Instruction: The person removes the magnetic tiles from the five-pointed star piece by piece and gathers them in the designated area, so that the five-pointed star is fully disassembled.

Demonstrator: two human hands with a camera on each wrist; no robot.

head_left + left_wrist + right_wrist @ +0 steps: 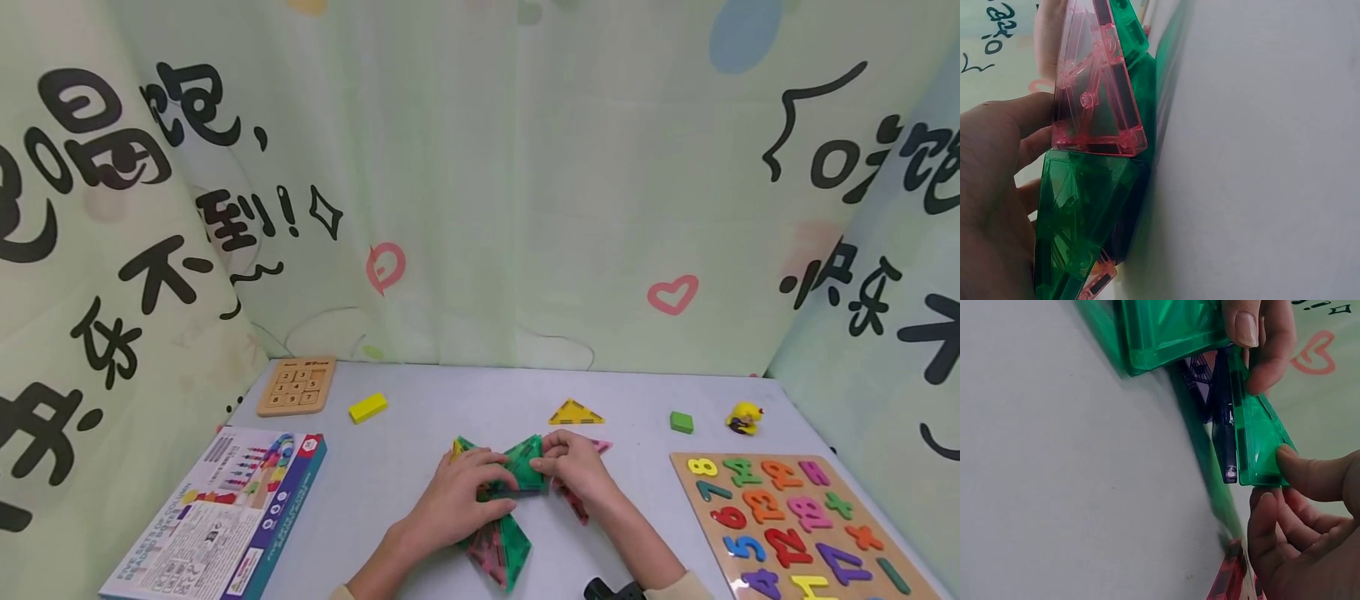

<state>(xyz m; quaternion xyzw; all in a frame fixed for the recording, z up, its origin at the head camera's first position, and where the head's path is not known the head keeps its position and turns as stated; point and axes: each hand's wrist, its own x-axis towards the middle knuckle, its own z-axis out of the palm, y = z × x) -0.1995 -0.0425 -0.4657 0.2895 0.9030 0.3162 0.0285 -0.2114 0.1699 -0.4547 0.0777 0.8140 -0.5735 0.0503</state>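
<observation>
From over here, the left hand (468,496) and right hand (573,467) are bare, the nails (1247,328) short. Pale beige left cuff (342,593) and right cuff (681,587) peek in at the near edge; a rounded black device (613,591), possibly worn, shows beside the right one.

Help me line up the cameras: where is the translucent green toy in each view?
Head: translucent green toy, lower centre.
Left wrist: toy, left of centre, reaching the top and bottom edges.
Right wrist: toy, from top centre to right of middle.
Shared landmark: left hand, at the left in left wrist, top right in right wrist.
</observation>
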